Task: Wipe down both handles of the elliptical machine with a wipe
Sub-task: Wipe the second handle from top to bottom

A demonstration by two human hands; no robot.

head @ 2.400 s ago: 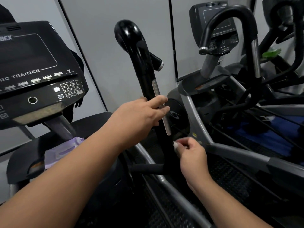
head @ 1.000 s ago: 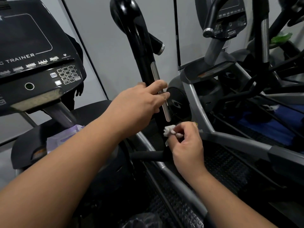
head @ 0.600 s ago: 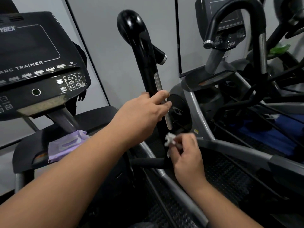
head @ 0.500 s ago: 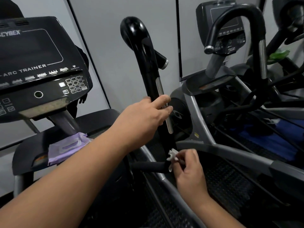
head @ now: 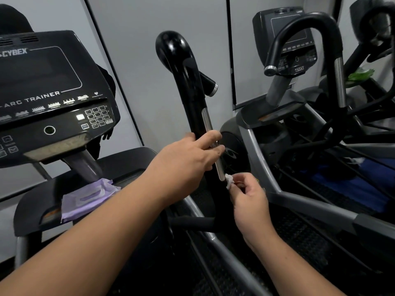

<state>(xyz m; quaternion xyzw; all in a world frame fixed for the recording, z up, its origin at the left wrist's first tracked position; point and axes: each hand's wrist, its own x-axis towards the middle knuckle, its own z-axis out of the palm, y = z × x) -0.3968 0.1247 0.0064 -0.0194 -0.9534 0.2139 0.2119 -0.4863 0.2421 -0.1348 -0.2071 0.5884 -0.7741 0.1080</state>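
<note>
A glossy black upright handle of the elliptical rises at centre, with a silver strip down its right side. My left hand grips the handle's shaft around its middle, fingers curled over the silver strip. My right hand pinches a small bunched white wipe and holds it against the handle just below the strip's lower end. The machine's other handle is out of view.
The console of the machine sits at left, with a purple pack of wipes on the black shelf below it. A second machine with a curved black handle stands close on the right. Grey wall panels lie behind.
My right hand has moved the wipe up the lower handle shaft to just below the silver strip. My left hand keeps its grip on the handle.
</note>
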